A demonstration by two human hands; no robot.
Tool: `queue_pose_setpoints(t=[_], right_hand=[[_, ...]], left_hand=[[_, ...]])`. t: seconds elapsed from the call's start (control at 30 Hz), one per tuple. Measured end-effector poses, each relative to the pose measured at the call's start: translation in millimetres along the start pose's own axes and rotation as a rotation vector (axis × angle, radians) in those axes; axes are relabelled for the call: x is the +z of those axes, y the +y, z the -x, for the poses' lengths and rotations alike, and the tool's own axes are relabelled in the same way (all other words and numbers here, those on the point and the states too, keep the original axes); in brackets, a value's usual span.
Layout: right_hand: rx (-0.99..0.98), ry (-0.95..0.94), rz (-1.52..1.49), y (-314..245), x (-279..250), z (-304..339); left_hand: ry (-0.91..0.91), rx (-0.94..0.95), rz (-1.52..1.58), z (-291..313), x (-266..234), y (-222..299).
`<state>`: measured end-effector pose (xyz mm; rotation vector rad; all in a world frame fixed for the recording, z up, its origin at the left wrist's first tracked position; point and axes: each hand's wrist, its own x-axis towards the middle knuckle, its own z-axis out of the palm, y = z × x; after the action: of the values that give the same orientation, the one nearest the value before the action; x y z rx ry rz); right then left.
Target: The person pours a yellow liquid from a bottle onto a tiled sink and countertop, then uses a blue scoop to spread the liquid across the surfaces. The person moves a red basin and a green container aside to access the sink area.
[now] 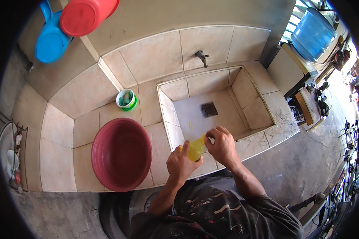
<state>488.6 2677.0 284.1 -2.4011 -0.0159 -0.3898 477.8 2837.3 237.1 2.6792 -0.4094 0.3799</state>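
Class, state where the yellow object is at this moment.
In the head view, the yellow object is just right of and below centre, held between the left hand and right hand, by the near edge of the sink.

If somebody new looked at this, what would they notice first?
Probably the big maroon basin on the tiled counter, left of the sink. Next, the red plastic container and blue dipper at the upper left. Then maybe the yellow bottle, held in the left hand and right hand by the sink's near edge.
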Motion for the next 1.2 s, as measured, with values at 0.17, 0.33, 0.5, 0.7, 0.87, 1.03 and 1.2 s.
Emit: queue_pose_setpoints(t=[0.17,0.33,0.5,0.7,0.87,1.03,1.2], right_hand=[[0.095,-0.299,0.049,-2.9,17.2,-4.0],[0.071,-0.425,0.115,2.6,36.4,3.4],[-0.088,-0.441,0.100,18.0,41.4,11.1],[-0.187,-0.318,-0.212,27.8,-3.0,-8.4],[-0.658,-0.449,-0.238,37.7,-24.0,-33.6],[-0.913,-0.665,-0.208,40.0,-32.7,-49.7],[-1.178,-0.794,-0.141,21.6,-31.6,-57.3]], left_hand=[[-0.010,-0.043,-0.043,24.5,5.9,-20.6],[-0.054,-0.103,-0.045,42.4,11.4,-26.8],[-0.048,-0.088,-0.056,46.5,17.3,-23.4],[-0.006,-0.091,0.053,30.0,13.9,-14.9],[-0.103,-0.066,0.200,20.8,8.9,-14.2],[-0.299,0.019,0.437,18.4,5.5,-29.1],[-0.446,0.092,0.607,25.7,-1.0,-42.9]])
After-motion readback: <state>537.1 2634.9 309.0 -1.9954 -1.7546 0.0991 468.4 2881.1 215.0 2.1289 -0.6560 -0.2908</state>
